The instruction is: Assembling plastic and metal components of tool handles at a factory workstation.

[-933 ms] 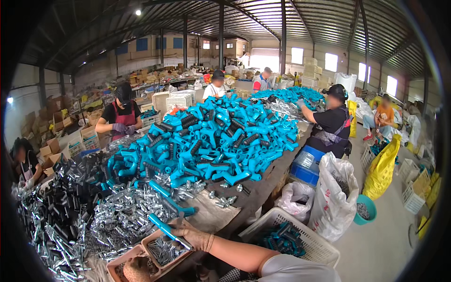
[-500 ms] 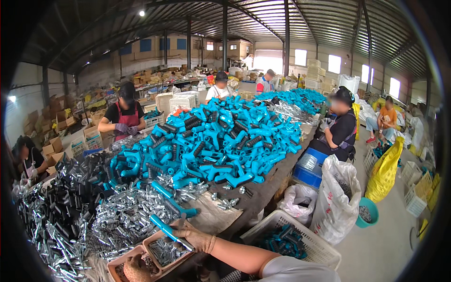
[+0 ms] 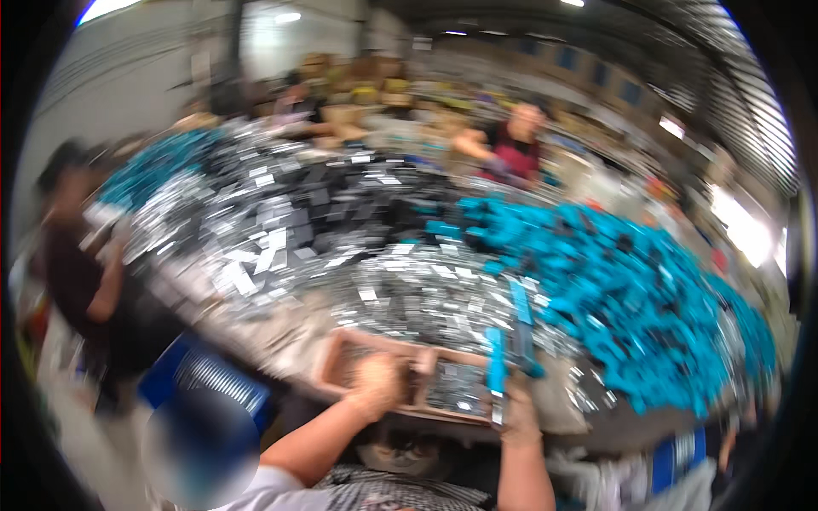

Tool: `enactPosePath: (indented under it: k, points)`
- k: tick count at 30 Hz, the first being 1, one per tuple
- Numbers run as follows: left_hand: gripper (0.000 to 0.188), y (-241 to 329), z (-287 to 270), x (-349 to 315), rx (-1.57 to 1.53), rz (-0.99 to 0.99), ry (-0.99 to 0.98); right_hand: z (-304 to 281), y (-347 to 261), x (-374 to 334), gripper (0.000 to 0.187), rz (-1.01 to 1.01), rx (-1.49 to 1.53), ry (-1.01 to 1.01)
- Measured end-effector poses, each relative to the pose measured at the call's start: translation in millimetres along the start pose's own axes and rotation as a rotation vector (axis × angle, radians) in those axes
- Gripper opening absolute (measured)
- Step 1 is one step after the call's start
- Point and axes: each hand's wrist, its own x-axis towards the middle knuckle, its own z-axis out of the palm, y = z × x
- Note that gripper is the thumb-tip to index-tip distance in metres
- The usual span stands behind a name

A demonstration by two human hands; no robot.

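My right hand [image 3: 521,413] grips a turquoise tube-shaped handle [image 3: 497,362] with a shiny metal end, held upright beside the right-hand pink box [image 3: 456,415]. Small metal pins [image 3: 460,385] lie in that box. Over the adjoining left-hand box [image 3: 375,338] is my left hand [image 3: 381,381]; blur smears its fingers, so whether they hold anything does not show. Another turquoise piece [image 3: 522,308] lies on the table just beyond the held one.
Loose metal parts [image 3: 417,285] are heaped beyond the boxes, with black parts [image 3: 366,200] behind and turquoise handles [image 3: 622,298] to the right. One person [image 3: 72,247] stands at far left; another in a maroon apron [image 3: 517,153] works across the table. A blue container [image 3: 200,375] is at lower left.
The view has swung left and is now blurred, so the boxes appear nearer the middle. My right hand still holds the turquoise handle, now more upright. My left hand stays at the left-hand box.
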Motion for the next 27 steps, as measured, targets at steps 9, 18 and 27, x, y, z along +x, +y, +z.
enactPosePath:
  k: [9, 18, 27]
  points:
    - [0.044, -28, 28, -4, -0.046, 0.088, 0.189, 23, 2, -6, 0.033, 0.006, -0.022, 0.066]
    - [0.022, -27, 18, -2, -0.068, 0.186, 0.262, 23, -3, 1, 0.036, 0.041, -0.047, -0.036]
    - [0.024, -20, 14, -13, -0.046, 0.158, 0.274, 26, -3, -10, 0.037, 0.035, -0.052, -0.043]
